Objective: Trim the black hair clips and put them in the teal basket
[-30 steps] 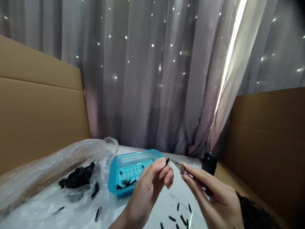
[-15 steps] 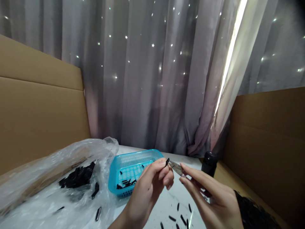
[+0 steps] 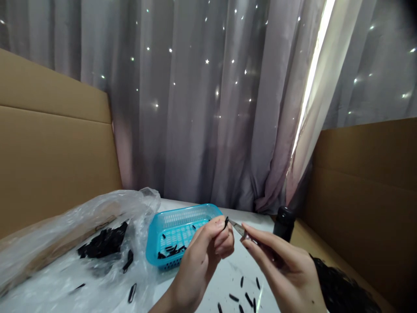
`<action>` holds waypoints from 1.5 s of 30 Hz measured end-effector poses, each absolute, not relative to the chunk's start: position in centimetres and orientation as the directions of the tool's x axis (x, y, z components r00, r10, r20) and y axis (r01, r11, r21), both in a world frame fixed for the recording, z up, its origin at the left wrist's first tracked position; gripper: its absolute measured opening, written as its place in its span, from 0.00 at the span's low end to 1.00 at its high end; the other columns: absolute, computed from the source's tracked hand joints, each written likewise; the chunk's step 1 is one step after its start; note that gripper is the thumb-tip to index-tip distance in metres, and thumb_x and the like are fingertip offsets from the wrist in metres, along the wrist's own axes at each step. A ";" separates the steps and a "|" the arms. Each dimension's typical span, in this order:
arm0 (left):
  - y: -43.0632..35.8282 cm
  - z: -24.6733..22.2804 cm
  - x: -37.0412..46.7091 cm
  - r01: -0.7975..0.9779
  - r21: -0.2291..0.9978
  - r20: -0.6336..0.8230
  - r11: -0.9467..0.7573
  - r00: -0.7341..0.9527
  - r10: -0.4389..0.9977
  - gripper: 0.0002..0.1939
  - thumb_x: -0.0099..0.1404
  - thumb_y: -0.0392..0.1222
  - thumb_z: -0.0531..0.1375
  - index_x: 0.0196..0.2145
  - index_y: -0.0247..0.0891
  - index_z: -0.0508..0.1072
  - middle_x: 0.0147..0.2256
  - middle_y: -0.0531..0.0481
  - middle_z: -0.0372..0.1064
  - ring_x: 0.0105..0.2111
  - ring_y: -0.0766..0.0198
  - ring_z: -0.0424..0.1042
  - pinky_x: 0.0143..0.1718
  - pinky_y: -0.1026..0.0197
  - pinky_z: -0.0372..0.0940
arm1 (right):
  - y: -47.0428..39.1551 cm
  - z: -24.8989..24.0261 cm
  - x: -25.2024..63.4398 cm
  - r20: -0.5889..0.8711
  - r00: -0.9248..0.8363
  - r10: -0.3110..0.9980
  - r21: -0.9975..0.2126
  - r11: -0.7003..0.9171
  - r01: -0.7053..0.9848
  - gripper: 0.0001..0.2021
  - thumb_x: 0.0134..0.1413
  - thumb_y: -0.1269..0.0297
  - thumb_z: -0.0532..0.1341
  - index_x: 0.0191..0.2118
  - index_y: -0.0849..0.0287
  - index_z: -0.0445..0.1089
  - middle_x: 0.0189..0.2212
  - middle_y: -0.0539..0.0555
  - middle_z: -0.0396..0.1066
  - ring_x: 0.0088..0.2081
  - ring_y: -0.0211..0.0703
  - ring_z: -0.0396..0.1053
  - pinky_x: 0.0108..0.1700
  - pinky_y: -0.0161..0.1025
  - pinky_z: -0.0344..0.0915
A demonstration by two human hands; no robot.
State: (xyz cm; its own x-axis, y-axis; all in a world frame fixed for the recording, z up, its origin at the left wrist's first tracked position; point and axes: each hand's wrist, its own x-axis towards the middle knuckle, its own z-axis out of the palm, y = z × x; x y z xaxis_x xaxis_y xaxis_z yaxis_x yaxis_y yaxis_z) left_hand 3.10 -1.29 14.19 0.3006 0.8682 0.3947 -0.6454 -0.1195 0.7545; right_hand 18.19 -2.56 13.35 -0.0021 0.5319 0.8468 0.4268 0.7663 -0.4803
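My left hand (image 3: pixel 208 243) is closed, pinching a small black oblong piece (image 3: pixel 226 223) between thumb and forefinger. In my right hand (image 3: pixel 286 269), the thumb and fingers close around small silver thread snips (image 3: pixel 239 228). The tips of the snips point left and reach the upper end of the black piece. My right palm hides their handle. Behind my left hand stands a blue plastic basket (image 3: pixel 153 237) with several black pieces (image 3: pixel 176 250) in it. Below the hands, several similar loose pieces (image 3: pixel 233 298) lie scattered on the white tabletop (image 3: pixel 224 278).
At left, a clear plastic bag (image 3: pixel 140 208) bears a heap of black pieces (image 3: pixel 106 241) and a loose loop-shaped one (image 3: pixel 132 293). A black bottle-like object (image 3: pixel 284 222) stands behind my right hand, near a dark pile (image 3: pixel 342 287). Cardboard walls (image 3: pixel 55 152) flank both sides; a curtain (image 3: pixel 195 130) hangs behind.
The blades of the snips look narrower, closer together than before. Both hands stay at the black piece; the whole view has shifted slightly.
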 end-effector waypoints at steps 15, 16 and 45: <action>-1.3 14.4 2.9 -0.698 0.714 0.353 -0.056 0.290 0.890 0.22 0.60 0.47 0.64 0.19 0.39 0.56 0.20 0.58 0.47 0.24 0.66 0.43 0.29 0.64 0.53 | -2.7 13.9 18.4 0.938 -0.040 0.345 -0.286 0.834 0.472 0.15 0.53 0.72 0.68 0.47 0.52 0.78 0.34 0.46 0.81 0.28 0.31 0.77 0.32 0.18 0.71; -1.4 14.3 2.9 -0.691 0.721 0.349 -0.059 0.288 0.892 0.22 0.60 0.48 0.64 0.19 0.39 0.56 0.20 0.58 0.47 0.24 0.66 0.43 0.29 0.64 0.53 | -2.8 14.0 18.4 0.939 -0.049 0.339 -0.277 0.836 0.474 0.15 0.53 0.71 0.68 0.47 0.52 0.77 0.35 0.46 0.81 0.28 0.31 0.77 0.33 0.18 0.71; -1.5 14.2 3.0 -0.656 0.747 0.357 -0.103 0.265 0.896 0.23 0.63 0.50 0.62 0.21 0.40 0.54 0.22 0.57 0.46 0.25 0.66 0.43 0.31 0.63 0.53 | -2.7 12.7 18.2 0.906 -0.023 0.423 -0.366 0.810 0.458 0.11 0.56 0.69 0.66 0.44 0.51 0.79 0.37 0.49 0.81 0.32 0.39 0.79 0.33 0.25 0.74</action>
State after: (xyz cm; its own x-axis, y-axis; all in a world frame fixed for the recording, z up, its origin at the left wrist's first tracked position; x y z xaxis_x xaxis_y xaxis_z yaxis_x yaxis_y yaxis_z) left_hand 3.02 -1.53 14.22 0.2653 0.8956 0.3570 -0.6562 -0.1035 0.7474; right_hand 18.21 -2.70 12.74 -0.0231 0.4228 0.9059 0.4578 0.8101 -0.3663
